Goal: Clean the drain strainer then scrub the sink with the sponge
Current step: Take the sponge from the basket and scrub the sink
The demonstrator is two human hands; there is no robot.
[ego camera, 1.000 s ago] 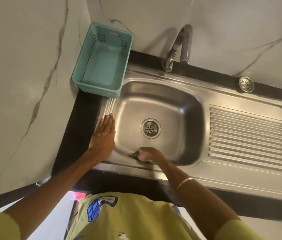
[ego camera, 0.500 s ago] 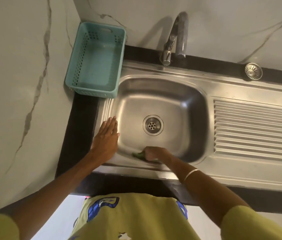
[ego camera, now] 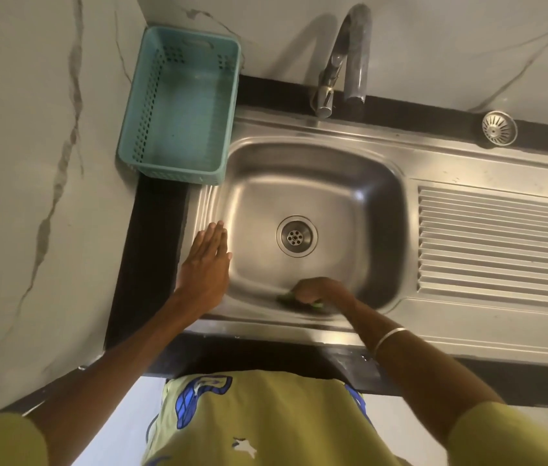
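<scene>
The steel sink point(ego camera: 316, 156) fills the middle of the view, its drain point(ego camera: 296, 236) open in the basin floor. My right hand point(ego camera: 316, 290) grips a green sponge point(ego camera: 287, 300) against the basin's near wall; most of the sponge is hidden under the fingers. My left hand point(ego camera: 207, 260) rests flat with straight fingers on the sink's left rim. The round drain strainer point(ego camera: 499, 128) lies on the black counter at the back right, apart from both hands.
A teal plastic basket point(ego camera: 178, 105) stands on the counter at the sink's back left corner. The tap point(ego camera: 343, 58) arches over the back rim. A ribbed draining board point(ego camera: 498, 240) lies to the right. Marble walls close the left and back.
My right hand with the sponge has slid a little to the right along the near wall of the basin. The left hand stays on the rim. The camera has shifted slightly.
</scene>
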